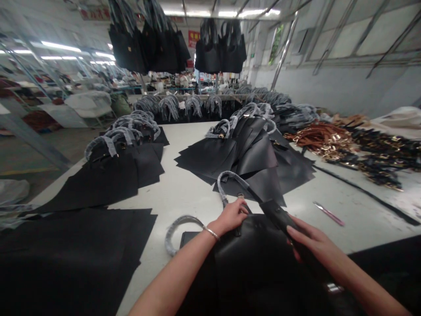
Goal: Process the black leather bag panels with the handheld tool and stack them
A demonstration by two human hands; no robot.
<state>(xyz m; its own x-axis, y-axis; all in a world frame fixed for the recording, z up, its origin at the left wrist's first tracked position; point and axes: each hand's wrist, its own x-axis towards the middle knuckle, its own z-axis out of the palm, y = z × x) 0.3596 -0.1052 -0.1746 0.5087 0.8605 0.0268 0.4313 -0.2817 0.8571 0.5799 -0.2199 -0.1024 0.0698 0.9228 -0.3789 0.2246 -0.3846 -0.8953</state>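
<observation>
Black bag body point(259, 272) lies nearest the camera, its upper edge under the left fingers. From the right fingers, a black strip point(274, 214) slants away and leftward, its long axis aimed at a wrapped handle point(230, 174) that arches up beyond the left fingers. Of the two, the right hand point(309, 240) is on the strip, thumb above and fingers closed underneath; the left hand point(232, 216) is nearer the arch's left foot. Its fingers are curled, nearly together; whether they pinch anything I cannot tell. A cutter point(330, 214) rests beyond the right fingers, to their right.
</observation>
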